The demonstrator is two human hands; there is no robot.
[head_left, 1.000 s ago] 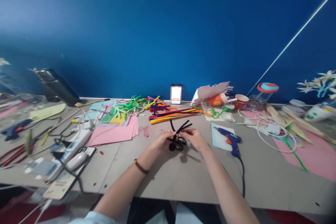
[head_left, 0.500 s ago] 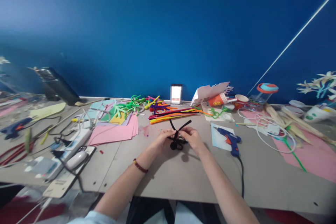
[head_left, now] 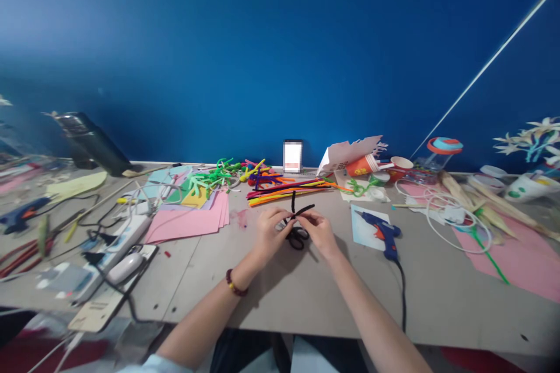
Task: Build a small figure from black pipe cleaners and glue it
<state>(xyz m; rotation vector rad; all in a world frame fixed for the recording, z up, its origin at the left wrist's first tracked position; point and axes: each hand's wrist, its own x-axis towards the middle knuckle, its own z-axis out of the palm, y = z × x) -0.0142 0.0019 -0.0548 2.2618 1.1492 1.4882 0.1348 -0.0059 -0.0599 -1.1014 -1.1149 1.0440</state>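
At frame centre, our left hand (head_left: 268, 227) and right hand (head_left: 320, 229) both pinch the black pipe cleaner (head_left: 297, 238), mid-twist, we judge; further twisting calls for firm fingertips.

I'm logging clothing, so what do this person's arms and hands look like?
Both forearms are bare. The left arm has a dark red beaded bracelet at the wrist and a pale blue sleeve near the elbow. The right arm wears nothing.
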